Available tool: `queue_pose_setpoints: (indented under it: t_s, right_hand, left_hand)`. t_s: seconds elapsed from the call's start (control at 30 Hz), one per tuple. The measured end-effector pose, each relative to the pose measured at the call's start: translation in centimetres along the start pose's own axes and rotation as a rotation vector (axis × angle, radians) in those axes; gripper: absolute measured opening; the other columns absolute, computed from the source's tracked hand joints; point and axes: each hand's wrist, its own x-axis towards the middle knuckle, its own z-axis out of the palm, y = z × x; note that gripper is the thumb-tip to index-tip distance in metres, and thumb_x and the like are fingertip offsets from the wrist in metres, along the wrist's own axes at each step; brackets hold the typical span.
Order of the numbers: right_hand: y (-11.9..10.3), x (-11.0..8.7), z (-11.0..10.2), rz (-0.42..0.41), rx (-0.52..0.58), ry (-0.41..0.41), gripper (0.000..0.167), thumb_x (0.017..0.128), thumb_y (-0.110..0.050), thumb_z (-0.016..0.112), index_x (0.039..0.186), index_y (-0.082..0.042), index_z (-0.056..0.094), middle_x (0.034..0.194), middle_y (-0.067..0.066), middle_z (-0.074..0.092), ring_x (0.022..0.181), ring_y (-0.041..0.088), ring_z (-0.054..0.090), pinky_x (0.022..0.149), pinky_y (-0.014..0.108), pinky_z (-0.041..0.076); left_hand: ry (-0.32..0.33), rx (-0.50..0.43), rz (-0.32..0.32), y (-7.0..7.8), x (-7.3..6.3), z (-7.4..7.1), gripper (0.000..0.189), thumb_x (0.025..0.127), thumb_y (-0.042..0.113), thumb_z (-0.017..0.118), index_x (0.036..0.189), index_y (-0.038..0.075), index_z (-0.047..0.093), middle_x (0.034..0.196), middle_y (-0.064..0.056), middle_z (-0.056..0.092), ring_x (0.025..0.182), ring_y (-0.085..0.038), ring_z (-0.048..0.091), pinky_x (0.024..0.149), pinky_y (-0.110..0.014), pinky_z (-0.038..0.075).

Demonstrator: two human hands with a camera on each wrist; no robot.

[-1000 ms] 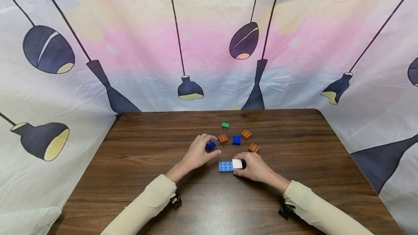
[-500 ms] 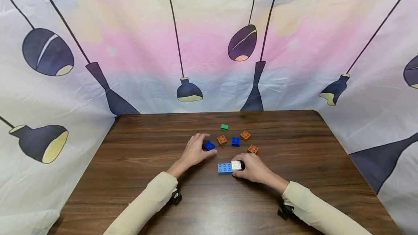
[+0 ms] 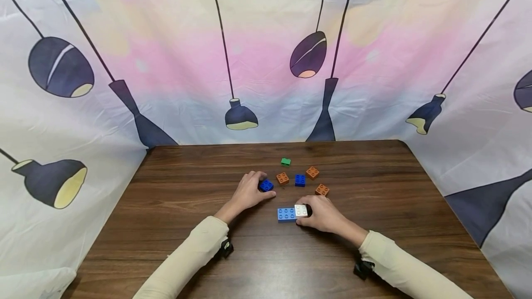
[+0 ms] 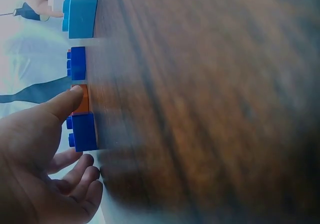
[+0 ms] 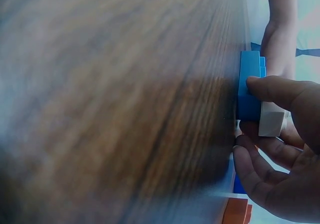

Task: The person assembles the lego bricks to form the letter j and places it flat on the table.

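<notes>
My left hand (image 3: 248,192) reaches around a dark blue toy brick (image 3: 266,185) on the table, thumb and fingers spread to either side. In the left wrist view the thumb (image 4: 67,103) stands apart from this dark blue brick (image 4: 85,132), and the fingers curve just beyond its far end. My right hand (image 3: 324,214) grips a light blue brick (image 3: 286,215) with a smaller white brick (image 3: 301,210) on its right end. The right wrist view has the thumb pressed on the side of the light blue brick (image 5: 248,92), below the overhanging white brick (image 5: 271,121).
Behind the hands lie three orange bricks, one left (image 3: 282,178), one at the back (image 3: 312,172) and one right (image 3: 322,190). Between them sits another dark blue brick (image 3: 300,180). A green brick (image 3: 286,162) is farthest back on the wooden table (image 3: 187,174), before a patterned cloth.
The left fingers have drawn back slightly from over the dark blue brick, which shows more fully and has turned a little. The right hand and its bricks keep their place.
</notes>
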Motion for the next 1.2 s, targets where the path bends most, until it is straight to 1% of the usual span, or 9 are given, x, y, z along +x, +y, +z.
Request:
queue_pose_setpoints:
  t_s: [0.3,0.37,0.53,0.63,0.7,0.9,1.07,1.2]
  right_hand:
    - [0.0,0.0,0.1,0.005,-0.001,0.0,0.032,0.082,-0.022,0.088,0.108,-0.01,0.075,0.098,-0.003,0.072,0.083,0.007,0.062,0.071,0.03,0.049]
    - [0.1,0.0,0.1,0.009,-0.005,-0.001,0.032,0.081,-0.022,0.088,0.108,-0.01,0.075,0.098,-0.004,0.072,0.084,0.008,0.061,0.071,0.03,0.049]
    - [0.0,0.0,0.1,0.016,-0.006,-0.002,0.032,0.081,-0.022,0.088,0.108,-0.009,0.075,0.098,-0.003,0.072,0.084,0.008,0.061,0.071,0.031,0.049]
    - [0.1,0.0,0.1,0.016,-0.001,-0.001,0.033,0.081,-0.022,0.088,0.108,-0.009,0.075,0.1,-0.002,0.073,0.084,0.008,0.062,0.071,0.031,0.05]
    - [0.1,0.0,0.1,0.014,0.003,0.0,0.032,0.081,-0.022,0.088,0.108,-0.009,0.075,0.101,-0.002,0.073,0.084,0.008,0.062,0.071,0.031,0.05]
    - [0.2,0.0,0.1,0.007,0.007,-0.004,0.032,0.082,-0.022,0.087,0.109,-0.009,0.075,0.099,-0.002,0.072,0.082,0.006,0.061,0.069,0.029,0.05]
    - [0.2,0.0,0.1,0.003,0.007,-0.004,0.032,0.082,-0.022,0.087,0.108,-0.009,0.075,0.098,-0.003,0.072,0.081,0.005,0.061,0.069,0.028,0.05]
    - [0.2,0.0,0.1,0.003,0.012,-0.002,0.032,0.082,-0.022,0.088,0.108,-0.009,0.074,0.097,-0.003,0.072,0.081,0.005,0.061,0.069,0.028,0.05]
  left_hand:
    - [0.009,-0.003,0.018,-0.2,0.0,0.0,0.05,0.087,0.036,0.083,0.123,0.004,0.068,0.116,-0.013,0.064,0.105,-0.029,0.056,0.092,-0.045,0.046]
    - [0.01,0.0,0.03,-0.3,0.0,0.0,0.046,0.088,0.034,0.082,0.121,0.005,0.069,0.114,-0.013,0.065,0.104,-0.029,0.057,0.09,-0.045,0.046]
    - [0.008,0.013,0.069,-0.4,0.0,-0.1,0.043,0.09,0.03,0.08,0.124,0.005,0.07,0.117,-0.014,0.068,0.108,-0.031,0.059,0.094,-0.048,0.047]
    - [0.004,-0.002,0.084,-0.4,0.0,-0.3,0.043,0.092,0.028,0.079,0.126,0.005,0.069,0.121,-0.015,0.069,0.112,-0.033,0.06,0.097,-0.05,0.046]
    - [0.005,-0.02,0.096,-0.4,-0.1,-0.5,0.042,0.092,0.027,0.078,0.127,0.005,0.069,0.121,-0.016,0.069,0.112,-0.034,0.062,0.096,-0.051,0.048]
    - [0.002,-0.075,0.118,-0.4,-0.5,-1.0,0.042,0.093,0.023,0.077,0.131,0.006,0.068,0.12,-0.015,0.068,0.105,-0.028,0.066,0.087,-0.045,0.055]
    - [-0.006,-0.096,0.121,-0.2,-0.7,-1.3,0.043,0.094,0.025,0.076,0.133,0.007,0.066,0.12,-0.012,0.067,0.102,-0.024,0.065,0.084,-0.042,0.055]
    - [-0.014,-0.103,0.137,0.0,-1.1,-1.5,0.043,0.095,0.027,0.075,0.132,0.008,0.065,0.116,-0.007,0.068,0.097,-0.018,0.063,0.08,-0.037,0.053]
